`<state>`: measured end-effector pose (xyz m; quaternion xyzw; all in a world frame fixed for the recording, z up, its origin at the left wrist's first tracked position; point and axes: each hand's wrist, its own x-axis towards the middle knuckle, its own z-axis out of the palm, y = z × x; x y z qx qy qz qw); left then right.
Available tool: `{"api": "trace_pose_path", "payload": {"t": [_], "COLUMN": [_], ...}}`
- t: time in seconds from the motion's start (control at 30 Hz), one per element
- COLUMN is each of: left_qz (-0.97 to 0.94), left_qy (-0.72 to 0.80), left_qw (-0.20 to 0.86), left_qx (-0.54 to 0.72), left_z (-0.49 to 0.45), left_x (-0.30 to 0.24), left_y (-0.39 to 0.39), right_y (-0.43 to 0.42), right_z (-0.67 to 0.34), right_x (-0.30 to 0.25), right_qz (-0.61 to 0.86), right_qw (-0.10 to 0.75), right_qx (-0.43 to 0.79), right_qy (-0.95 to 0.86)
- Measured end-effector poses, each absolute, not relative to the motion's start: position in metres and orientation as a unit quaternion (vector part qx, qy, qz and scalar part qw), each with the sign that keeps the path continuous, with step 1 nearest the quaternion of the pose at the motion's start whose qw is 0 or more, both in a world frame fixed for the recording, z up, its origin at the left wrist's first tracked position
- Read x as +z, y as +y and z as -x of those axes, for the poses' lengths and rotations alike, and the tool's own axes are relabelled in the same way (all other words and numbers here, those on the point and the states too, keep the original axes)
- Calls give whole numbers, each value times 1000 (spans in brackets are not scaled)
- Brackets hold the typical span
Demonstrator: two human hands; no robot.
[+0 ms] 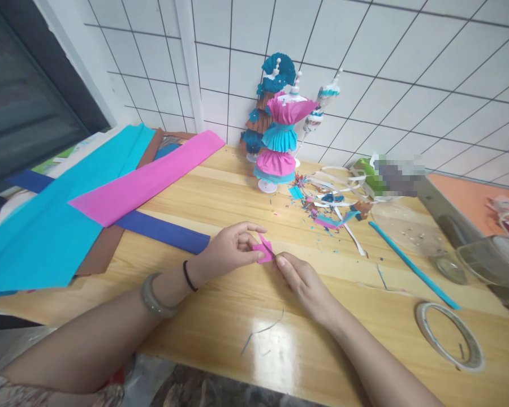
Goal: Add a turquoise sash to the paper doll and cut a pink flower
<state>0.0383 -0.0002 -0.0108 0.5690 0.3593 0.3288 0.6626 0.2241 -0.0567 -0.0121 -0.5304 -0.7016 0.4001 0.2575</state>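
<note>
My left hand [231, 247] pinches a small piece of pink crepe paper [263, 254] between thumb and fingers, above the middle of the table. A narrow strip of the paper sticks up by the fingertips. My right hand [303, 280] is closed on small scissors [270, 250], whose dark blades lie across the pink piece; their handles are hidden in the hand. Behind my hands stands a mini dress form [280, 138] wearing ruffled pink and turquoise crepe paper. Another form [259, 118] in brown and teal paper is partly hidden behind it.
Turquoise [63, 209], pink [152, 178] and blue [165, 230] crepe paper lies at left. Paper scraps [333, 217] and white ribbon [341, 180] are heaped at back right. Nearer are a turquoise strip [413, 264], a tape roll [424, 328] and a clear jar [492, 260].
</note>
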Motion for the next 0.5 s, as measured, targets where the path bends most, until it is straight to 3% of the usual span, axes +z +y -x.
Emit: {"api": "trace_pose_path", "payload": {"t": [0.5], "left_qz": [-504], "left_qy": [342], "left_qw": [718], "left_qx": [336], "left_z": [-43], "left_x": [-16], "left_y": [-2], "right_y": [-57], "right_z": [-226], "right_x": [-10], "right_qz": [523], "right_qw": [248], "right_qx": [430], "right_qy": [-693]}}
